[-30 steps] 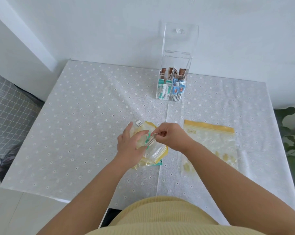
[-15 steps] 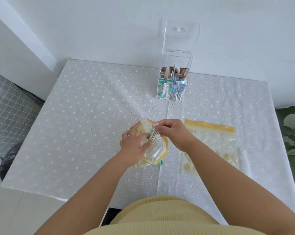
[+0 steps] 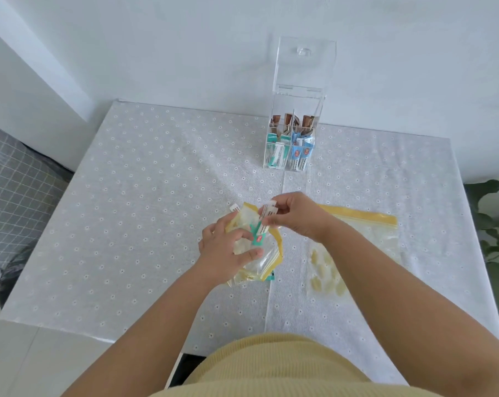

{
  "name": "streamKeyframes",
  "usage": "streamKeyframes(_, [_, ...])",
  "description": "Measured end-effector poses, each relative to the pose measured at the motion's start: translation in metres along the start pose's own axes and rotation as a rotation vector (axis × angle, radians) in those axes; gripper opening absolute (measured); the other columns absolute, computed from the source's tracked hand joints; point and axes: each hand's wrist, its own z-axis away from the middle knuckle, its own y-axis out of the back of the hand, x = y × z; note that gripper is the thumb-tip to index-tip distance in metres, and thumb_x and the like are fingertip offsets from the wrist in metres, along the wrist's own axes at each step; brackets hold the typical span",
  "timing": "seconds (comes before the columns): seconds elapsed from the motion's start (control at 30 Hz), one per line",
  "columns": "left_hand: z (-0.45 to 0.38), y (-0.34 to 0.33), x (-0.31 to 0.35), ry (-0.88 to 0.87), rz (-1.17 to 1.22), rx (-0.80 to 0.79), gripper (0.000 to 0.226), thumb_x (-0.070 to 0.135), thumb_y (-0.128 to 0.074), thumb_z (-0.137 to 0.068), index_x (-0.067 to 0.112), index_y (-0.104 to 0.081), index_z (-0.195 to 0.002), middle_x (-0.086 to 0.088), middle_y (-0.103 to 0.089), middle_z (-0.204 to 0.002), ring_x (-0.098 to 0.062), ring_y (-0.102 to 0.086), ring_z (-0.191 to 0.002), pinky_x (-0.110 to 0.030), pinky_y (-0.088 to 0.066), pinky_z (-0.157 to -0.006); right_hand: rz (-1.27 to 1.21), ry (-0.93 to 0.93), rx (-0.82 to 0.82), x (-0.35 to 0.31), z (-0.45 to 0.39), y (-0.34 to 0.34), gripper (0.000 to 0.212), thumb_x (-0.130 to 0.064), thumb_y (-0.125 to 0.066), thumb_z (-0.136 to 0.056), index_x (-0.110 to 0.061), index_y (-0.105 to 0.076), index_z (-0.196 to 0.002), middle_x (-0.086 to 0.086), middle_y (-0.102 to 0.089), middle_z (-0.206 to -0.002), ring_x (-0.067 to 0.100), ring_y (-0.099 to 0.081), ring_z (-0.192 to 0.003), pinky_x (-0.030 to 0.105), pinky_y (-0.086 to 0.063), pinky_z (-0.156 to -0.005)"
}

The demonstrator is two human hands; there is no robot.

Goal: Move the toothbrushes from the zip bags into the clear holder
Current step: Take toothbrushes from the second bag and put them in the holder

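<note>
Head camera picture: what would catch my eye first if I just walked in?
Two hands at the table's middle: the left hand holds a yellow-edged zip bag while the right hand pinches wrapped toothbrushes sticking out of it. Behind them, by the wall, stands a clear holder, lid up, already part-filled with packets. A second bag lies flat to the right.

table (image 3: 145, 213), dotted cloth | clear holder (image 3: 292, 138) | two zip bags (image 3: 365, 233)

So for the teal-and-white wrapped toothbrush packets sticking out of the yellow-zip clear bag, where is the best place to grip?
Probably pinch the white upper ends of the wrapped toothbrush packets, from above on the right, as the right hand does. They poke out of the bag's open mouth while the left hand steadies the yellow-zip clear bag.
</note>
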Motion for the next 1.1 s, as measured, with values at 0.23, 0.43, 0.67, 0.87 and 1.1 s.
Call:
streamKeyframes(0.23, [0.004,0.005,0.000,0.044,0.101,0.023,0.030,0.047,-0.070,-0.081,0.038,-0.064,-0.109,0.013,-0.026,-0.148,-0.020,-0.021,-0.133,-0.045,-0.024,-0.111,0.051,0.232,0.490,-0.060,-0.034,0.080,0.014,-0.010,-0.074,-0.081,-0.014,-0.072,-0.094,0.008,-0.071,-0.085,0.013,-0.060,-0.062,0.029,-0.054,-0.059])
streamKeyframes(0.43, [0.002,0.006,0.001,0.043,0.104,0.019,0.027,0.040,-0.070,-0.083,0.038,-0.063,-0.109,0.013,-0.028,-0.147,-0.019,-0.022,-0.132,-0.041,-0.025,-0.110,0.522,0.279,0.569,-0.083,-0.077,0.091,0.016,-0.012,-0.064,-0.086,-0.018,-0.072,-0.099,-0.001,-0.067,-0.084,0.015,-0.063,-0.071,0.018,-0.050,-0.058])
streamKeyframes(0.67, [0.001,0.006,-0.008,0.044,0.110,0.025,0.023,0.041,-0.068,-0.084,0.044,-0.061,-0.106,0.018,-0.030,-0.143,-0.018,-0.022,-0.130,-0.034,-0.024,-0.102,0.511,0.218,0.458,-0.075,-0.097,0.085,0.019,-0.011,-0.056,-0.088,-0.022,-0.065,-0.101,0.000,-0.067,-0.081,0.014,-0.059,-0.064,0.023,-0.050,-0.054])
streamKeyframes(0.87, [-0.002,0.005,-0.011,0.039,0.105,0.021,0.023,0.042,-0.067,-0.084,0.044,-0.061,-0.106,0.015,-0.031,-0.144,-0.018,-0.021,-0.130,-0.032,-0.023,-0.099,0.650,0.170,0.336,-0.071,-0.107,0.076,0.014,-0.018,-0.055,-0.093,-0.021,-0.066,-0.102,0.001,-0.066,-0.089,0.014,-0.057,-0.065,0.019,-0.041,-0.051])
streamKeyframes(1.1, [-0.006,0.008,-0.013,0.040,0.112,0.023,0.020,0.048,-0.063,-0.085,0.045,-0.061,-0.104,0.015,-0.033,-0.142,-0.015,-0.021,-0.128,-0.031,-0.024,-0.095,0.584,0.172,0.418,-0.072,-0.115,0.078,0.012,-0.012,-0.070,-0.084,-0.013,-0.074,-0.094,0.002,-0.073,-0.095,0.016,-0.068,-0.088,0.030,-0.057,-0.082])
